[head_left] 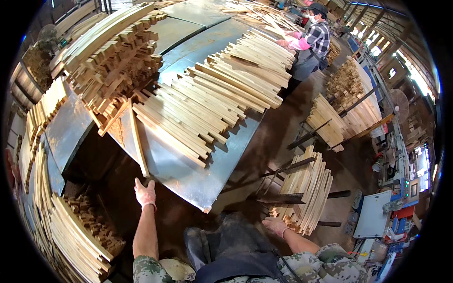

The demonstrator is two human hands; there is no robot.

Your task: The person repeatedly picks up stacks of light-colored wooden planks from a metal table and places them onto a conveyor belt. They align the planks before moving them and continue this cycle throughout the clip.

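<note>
My left hand (145, 193), in a pale glove, reaches up at the near edge of the metal table (188, 181). Its thumb and fingers are apart, just below the near end of a single wooden strip (137, 141). That strip lies apart from the row, at the table's left edge. Many long wooden strips (188, 111) lie side by side across the table. Low on the right, my gloved right hand (275, 225) lies with outstretched fingers against the near end of a stack of strips (304, 191) on dark metal bars. Whether it presses on them I cannot tell.
A tall crisscross wood stack (118, 61) stands at the table's far left. More strips (78, 236) are piled low on the left. A co-worker in a checked shirt (317, 37) handles strips at the far right. Another stack (349, 104) and machinery (373, 214) stand on the right.
</note>
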